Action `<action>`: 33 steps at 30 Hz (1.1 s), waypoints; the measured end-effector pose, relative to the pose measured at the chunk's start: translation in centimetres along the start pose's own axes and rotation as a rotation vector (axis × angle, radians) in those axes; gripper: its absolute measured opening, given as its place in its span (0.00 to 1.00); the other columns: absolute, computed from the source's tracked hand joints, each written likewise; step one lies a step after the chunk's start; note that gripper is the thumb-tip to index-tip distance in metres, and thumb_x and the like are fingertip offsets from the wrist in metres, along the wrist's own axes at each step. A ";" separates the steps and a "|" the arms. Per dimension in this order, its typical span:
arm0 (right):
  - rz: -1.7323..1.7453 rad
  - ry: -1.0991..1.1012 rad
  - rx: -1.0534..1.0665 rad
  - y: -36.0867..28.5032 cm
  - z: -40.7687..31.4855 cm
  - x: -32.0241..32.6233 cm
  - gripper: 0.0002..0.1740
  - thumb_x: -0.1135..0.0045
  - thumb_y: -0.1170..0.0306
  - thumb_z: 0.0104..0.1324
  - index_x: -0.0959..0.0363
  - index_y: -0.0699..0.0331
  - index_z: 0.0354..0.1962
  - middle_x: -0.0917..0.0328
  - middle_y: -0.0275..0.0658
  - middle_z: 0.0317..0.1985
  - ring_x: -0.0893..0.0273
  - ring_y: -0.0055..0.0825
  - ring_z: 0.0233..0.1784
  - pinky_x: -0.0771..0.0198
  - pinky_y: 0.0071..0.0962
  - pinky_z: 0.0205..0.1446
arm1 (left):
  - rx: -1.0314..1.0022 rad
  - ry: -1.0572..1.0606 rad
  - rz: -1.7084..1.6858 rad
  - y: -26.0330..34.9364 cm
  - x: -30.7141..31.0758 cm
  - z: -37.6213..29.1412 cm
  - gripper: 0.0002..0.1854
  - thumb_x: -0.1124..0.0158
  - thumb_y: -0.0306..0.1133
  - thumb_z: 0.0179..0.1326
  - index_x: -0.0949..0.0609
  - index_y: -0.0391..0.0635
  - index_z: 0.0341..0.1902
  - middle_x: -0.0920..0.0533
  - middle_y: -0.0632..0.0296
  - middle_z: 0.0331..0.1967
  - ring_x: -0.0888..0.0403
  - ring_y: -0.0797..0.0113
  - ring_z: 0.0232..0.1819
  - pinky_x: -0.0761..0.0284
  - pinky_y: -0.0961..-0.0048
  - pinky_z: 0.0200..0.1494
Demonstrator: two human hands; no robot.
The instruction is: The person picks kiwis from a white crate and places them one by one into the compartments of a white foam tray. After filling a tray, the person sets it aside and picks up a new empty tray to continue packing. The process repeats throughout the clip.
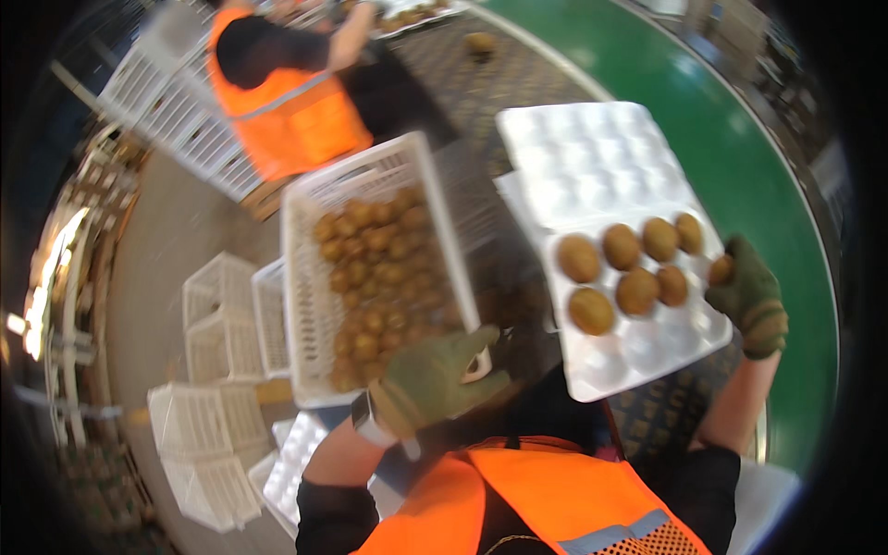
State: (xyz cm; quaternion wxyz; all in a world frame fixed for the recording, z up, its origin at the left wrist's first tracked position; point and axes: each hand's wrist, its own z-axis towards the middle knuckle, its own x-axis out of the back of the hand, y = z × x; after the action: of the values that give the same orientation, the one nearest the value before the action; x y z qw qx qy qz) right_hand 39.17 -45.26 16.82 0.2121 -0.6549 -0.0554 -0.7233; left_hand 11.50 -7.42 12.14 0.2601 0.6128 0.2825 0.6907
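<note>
My right hand, in a green glove, grips a brown kiwifruit at the right edge of a white moulded tray. Two rows of kiwifruit sit in the tray's cups, and the row nearest me shows bare cups. The tray's dimpled lid half lies folded back beyond them. My left hand, also gloved, is over the near right corner of a white plastic crate holding many kiwifruit. Its thumb and fingers are apart; a pale patch shows between them.
A person in an orange vest works beyond the crate. A green conveyor belt runs along the right. One loose kiwifruit lies on the dark patterned surface. Empty-looking white crates stand on the floor at left.
</note>
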 end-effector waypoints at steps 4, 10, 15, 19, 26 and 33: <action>0.111 -0.158 0.137 0.9 0.6 -1.8 0.38 0.25 0.71 0.52 0.22 0.63 0.63 0.17 0.51 0.56 0.15 0.53 0.56 0.18 0.45 0.60 | 0.188 0.024 0.186 -11.1 2.7 1.3 0.23 0.32 0.50 0.72 0.14 0.50 0.63 0.11 0.50 0.53 0.12 0.46 0.54 0.18 0.56 0.57; 0.190 -0.263 -0.183 -4.3 2.4 0.5 0.42 0.25 0.65 0.59 0.26 0.63 0.71 0.17 0.45 0.59 0.17 0.41 0.54 0.19 0.41 0.59 | 0.592 0.038 0.455 -28.1 0.5 6.7 0.35 0.34 0.52 0.72 0.24 0.54 0.78 0.25 0.48 0.78 0.26 0.44 0.76 0.28 0.47 0.75; 0.147 -0.159 -0.239 1.2 2.5 -1.8 0.41 0.29 0.53 0.70 0.29 0.64 0.74 0.18 0.51 0.61 0.16 0.41 0.53 0.19 0.40 0.57 | 0.483 0.160 0.674 -32.0 -3.0 12.4 0.41 0.34 0.55 0.69 0.30 0.57 0.83 0.33 0.51 0.85 0.36 0.48 0.84 0.35 0.33 0.77; 0.328 -0.262 -0.282 -0.1 1.7 -2.5 0.40 0.31 0.52 0.71 0.29 0.67 0.72 0.10 0.51 0.49 0.12 0.42 0.49 0.18 0.43 0.54 | 0.436 0.132 0.622 -32.0 -3.1 14.9 0.45 0.34 0.54 0.68 0.36 0.57 0.86 0.34 0.50 0.85 0.33 0.47 0.83 0.35 0.30 0.76; 0.170 -0.143 -0.212 -1.3 1.9 -3.9 0.41 0.29 0.57 0.66 0.28 0.70 0.71 0.13 0.53 0.43 0.12 0.36 0.45 0.17 0.41 0.51 | 0.617 -0.060 0.331 -38.4 -4.4 16.6 0.45 0.39 0.39 0.74 0.46 0.51 0.91 0.34 0.41 0.84 0.31 0.43 0.83 0.27 0.48 0.77; 0.721 -0.014 -0.355 -5.1 1.9 -6.5 0.39 0.31 0.59 0.71 0.31 0.71 0.73 0.13 0.49 0.44 0.14 0.31 0.47 0.19 0.35 0.49 | 0.262 0.260 0.875 -40.5 -9.7 17.7 0.40 0.41 0.35 0.77 0.42 0.46 0.89 0.30 0.46 0.81 0.30 0.50 0.81 0.26 0.60 0.75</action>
State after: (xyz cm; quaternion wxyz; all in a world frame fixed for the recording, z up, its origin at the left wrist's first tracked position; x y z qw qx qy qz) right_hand 39.36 -38.42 11.82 0.3357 -0.6638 0.3023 -0.5961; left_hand 30.73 15.60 -21.77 -0.1723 0.6104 0.1125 0.7649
